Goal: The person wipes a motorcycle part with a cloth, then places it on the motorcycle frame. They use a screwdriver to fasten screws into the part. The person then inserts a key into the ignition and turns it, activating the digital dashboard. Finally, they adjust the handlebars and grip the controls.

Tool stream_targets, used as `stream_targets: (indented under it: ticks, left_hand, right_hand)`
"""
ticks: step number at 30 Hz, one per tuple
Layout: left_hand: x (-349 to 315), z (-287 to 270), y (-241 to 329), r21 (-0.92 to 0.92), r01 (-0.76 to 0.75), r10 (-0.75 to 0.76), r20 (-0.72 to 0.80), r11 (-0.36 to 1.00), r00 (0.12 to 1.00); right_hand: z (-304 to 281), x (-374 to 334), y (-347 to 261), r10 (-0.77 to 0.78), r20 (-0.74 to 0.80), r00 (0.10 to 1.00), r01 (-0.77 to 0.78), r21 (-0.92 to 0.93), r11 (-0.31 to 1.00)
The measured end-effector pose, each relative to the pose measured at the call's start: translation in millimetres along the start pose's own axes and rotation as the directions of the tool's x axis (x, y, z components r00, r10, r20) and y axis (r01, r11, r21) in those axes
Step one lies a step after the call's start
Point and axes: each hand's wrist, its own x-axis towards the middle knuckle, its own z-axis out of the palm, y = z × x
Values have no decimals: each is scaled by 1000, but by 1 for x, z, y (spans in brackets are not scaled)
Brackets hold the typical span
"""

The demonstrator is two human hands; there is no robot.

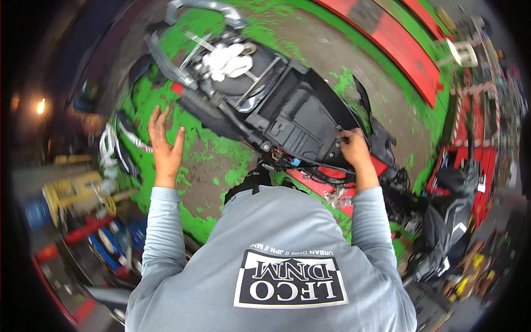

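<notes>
A partly stripped scooter stretches across the middle, with its black plastic storage tray (304, 119) exposed. My right hand (355, 149) reaches onto the near right part of this tray. Its fingers are bent and drawn together at the plastic; whatever they pinch is too small to make out. Off to the left, my left hand (164, 144) is held in the air with fingers spread and nothing in it. The scooter's dark rear tyre (207, 116) lies beyond it to the right. White gloves or cloth (227, 61) are bunched on the scooter's rear end.
Loose cables (326, 171) hang along the scooter's near side. Removed body panels (128, 146) rest on the worn green floor at left. A yellow stand (74, 191) is farther left. Red ramp boards (387, 41) run behind, and a second dark motorcycle (451, 218) stands at right.
</notes>
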Motion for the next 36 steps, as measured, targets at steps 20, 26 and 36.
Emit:
stream_targets:
  ticks: [20, 26, 36]
  left_hand:
    - [-534, -218, 115, 109, 750, -418, -774, 652, 476]
    - [-649, -308, 134, 94, 904, -240, -948, 418, 209]
    - [-764, -512, 22, 97, 944, -387, -895, 315, 221]
  right_hand:
    - [-14, -96, -307, -864, -24, 503, 399, 893, 208]
    - [111, -218, -357, -901, 332, 281, 149, 912, 382]
    - [320, -317, -374, -736, 660, 151, 404, 638, 655]
